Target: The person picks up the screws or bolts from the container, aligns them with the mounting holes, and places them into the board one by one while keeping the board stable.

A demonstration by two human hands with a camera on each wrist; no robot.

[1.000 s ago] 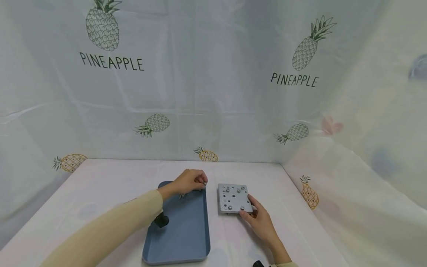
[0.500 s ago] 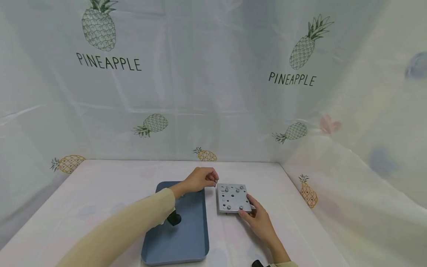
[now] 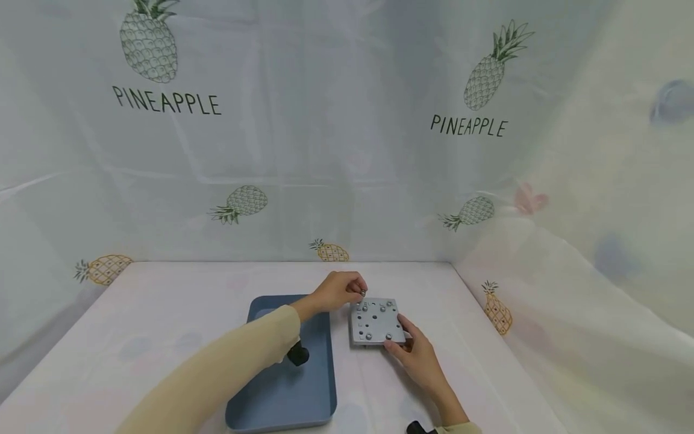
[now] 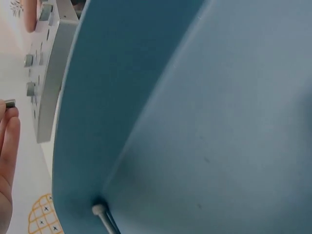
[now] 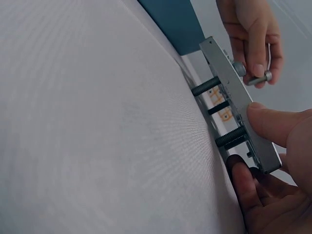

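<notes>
My left hand [image 3: 337, 290] pinches a small metal bolt [image 5: 261, 79] between thumb and fingers, close over the far left corner of a grey metal plate [image 3: 374, 325]. Several bolts stand in holes of that plate, heads up. In the right wrist view, their threaded shanks [image 5: 206, 86] stick out below it, and the plate is seen edge-on. My right hand [image 3: 422, 360] grips the plate's near right corner, thumb [image 5: 273, 122] on the upper face and fingers beneath. The bolt [image 4: 10, 103] also shows at the left edge of the left wrist view.
A blue tray [image 3: 320, 407] lies left of the plate, partly under the left forearm. In its corner rests another bolt [image 4: 100, 210]. A white patterned cloth [image 3: 184, 301] covers the table, and a pineapple-print curtain [image 3: 347, 150] hangs behind and at the right.
My left hand has carried the bolt rightward from the tray's far edge to over the plate's far left corner. My right hand keeps its grip on the plate.
</notes>
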